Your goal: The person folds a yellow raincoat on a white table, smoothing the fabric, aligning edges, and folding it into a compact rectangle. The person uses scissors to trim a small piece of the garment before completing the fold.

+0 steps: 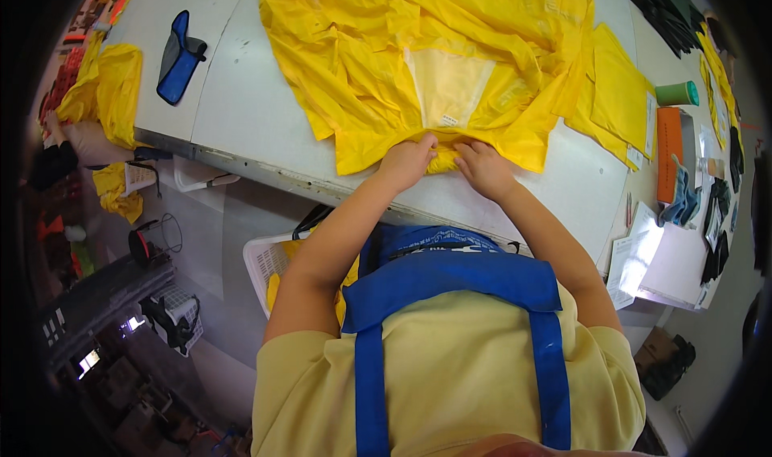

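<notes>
- Lying spread over the table (257,111), the yellow garment (418,55) had its lower hem hanging close to the near edge, right in front of the person.
- Bare tabletop stayed free to the left of the garment, up to a blue pouch (178,57); to the right lay folded yellow pieces (619,95), an orange box (668,153) and papers (643,252).
- Both hands worked the hem side by side: the left hand (408,161) and right hand (482,168) had fingers curled shut, pinching the fabric.
- Both forearms reached forward from the body, elbows bent, wrists nearly touching over the table edge.
</notes>
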### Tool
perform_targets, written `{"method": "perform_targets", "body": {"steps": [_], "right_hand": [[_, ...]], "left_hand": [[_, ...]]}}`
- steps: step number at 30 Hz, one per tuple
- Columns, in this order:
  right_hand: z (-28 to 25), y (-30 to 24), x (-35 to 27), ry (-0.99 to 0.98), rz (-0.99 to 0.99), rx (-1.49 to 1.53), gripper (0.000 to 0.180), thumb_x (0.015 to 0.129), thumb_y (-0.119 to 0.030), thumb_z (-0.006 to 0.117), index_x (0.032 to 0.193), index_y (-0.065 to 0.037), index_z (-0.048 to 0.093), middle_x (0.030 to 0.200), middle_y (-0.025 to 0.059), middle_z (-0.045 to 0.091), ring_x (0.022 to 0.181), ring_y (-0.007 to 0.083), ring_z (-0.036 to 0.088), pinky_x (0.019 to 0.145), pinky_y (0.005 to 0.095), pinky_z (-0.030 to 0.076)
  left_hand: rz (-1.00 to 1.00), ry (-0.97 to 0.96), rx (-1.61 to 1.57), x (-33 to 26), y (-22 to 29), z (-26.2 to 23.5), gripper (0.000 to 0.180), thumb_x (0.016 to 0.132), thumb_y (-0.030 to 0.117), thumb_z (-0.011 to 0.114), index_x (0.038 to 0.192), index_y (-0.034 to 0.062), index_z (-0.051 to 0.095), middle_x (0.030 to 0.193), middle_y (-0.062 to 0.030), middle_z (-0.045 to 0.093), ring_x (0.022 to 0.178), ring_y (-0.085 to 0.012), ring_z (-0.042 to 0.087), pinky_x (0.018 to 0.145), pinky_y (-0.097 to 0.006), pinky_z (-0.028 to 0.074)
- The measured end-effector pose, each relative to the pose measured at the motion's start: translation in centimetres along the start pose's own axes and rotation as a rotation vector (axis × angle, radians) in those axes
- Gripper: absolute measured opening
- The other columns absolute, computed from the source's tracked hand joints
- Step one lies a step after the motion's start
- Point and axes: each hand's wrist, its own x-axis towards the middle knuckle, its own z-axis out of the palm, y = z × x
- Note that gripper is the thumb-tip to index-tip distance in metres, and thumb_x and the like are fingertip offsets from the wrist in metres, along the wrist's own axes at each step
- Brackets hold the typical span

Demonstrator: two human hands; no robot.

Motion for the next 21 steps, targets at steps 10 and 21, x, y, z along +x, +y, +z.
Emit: {"method": "perform_targets", "body": {"steps": [10, 21], "right_hand": [[-0.7, 1.2, 1.7, -0.08, 0.121, -0.023, 0.024, 0.086, -0.025, 0.059, 0.099, -0.005, 0.056, 0.084, 0.0151, 0.063, 0.084, 0.0359, 0.06, 0.079, 0.0407, 0.048], [-2.3, 1.5, 1.7, -0.007, -0.105, -0.258, 0.02, 0.085, -0.022, 0.059, 0.097, -0.007, 0.055, 0.104, 0.0143, 0.057, 0.099, 0.0313, 0.055, 0.078, 0.0402, 0.048]], "left_hand": [[0.138, 0.088, 0.025, -1.0, 0.4, -1.0, 0.017, 0.085, 0.015, 0.058, 0.098, 0.0046, 0.059, 0.093, -0.0175, 0.06, 0.084, -0.0367, 0.059, 0.071, -0.045, 0.048], [0.084, 0.052, 0.329, 1.7, 0.3, -2.6, 0.015, 0.08, 0.011, 0.055, 0.093, 0.0044, 0.055, 0.1, -0.0167, 0.056, 0.095, -0.0346, 0.056, 0.075, -0.046, 0.048]]}}
